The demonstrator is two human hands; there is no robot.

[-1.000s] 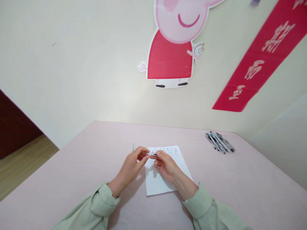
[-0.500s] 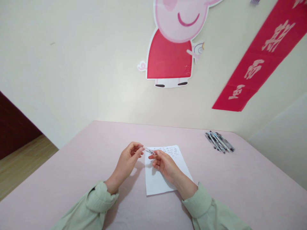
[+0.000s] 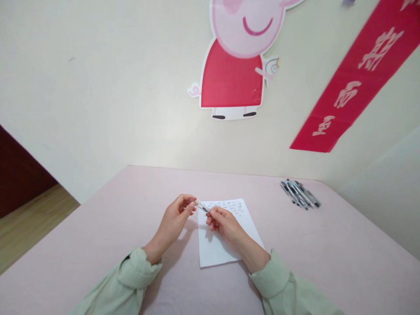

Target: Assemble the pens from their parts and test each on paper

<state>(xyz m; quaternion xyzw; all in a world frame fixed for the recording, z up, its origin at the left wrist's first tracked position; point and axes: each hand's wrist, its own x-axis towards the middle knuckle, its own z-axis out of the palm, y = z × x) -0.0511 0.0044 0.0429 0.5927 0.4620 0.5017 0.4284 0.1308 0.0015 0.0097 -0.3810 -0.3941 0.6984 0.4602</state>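
Both my hands meet over the pink table point(image 3: 98, 245), just above the top left corner of a white sheet of paper point(image 3: 226, 245) with handwriting at its top. My left hand point(image 3: 175, 216) pinches one end of a small clear pen point(image 3: 201, 207) between thumb and fingertips. My right hand point(image 3: 223, 223) grips the other end of the same pen, fingers curled round it. The pen is held tilted a little above the paper. Pale green sleeves cover both forearms.
A bundle of several dark pens point(image 3: 300, 194) lies at the table's far right. A cream wall stands right behind the table with a cartoon pig cut-out point(image 3: 234, 70) and a red banner point(image 3: 357, 74). Wooden floor point(image 3: 29, 223) shows at the left.
My left hand drew back to the left and rose slightly, then both hands closed in on the pen again. The small object seen on the table beside my left hand is now hidden.
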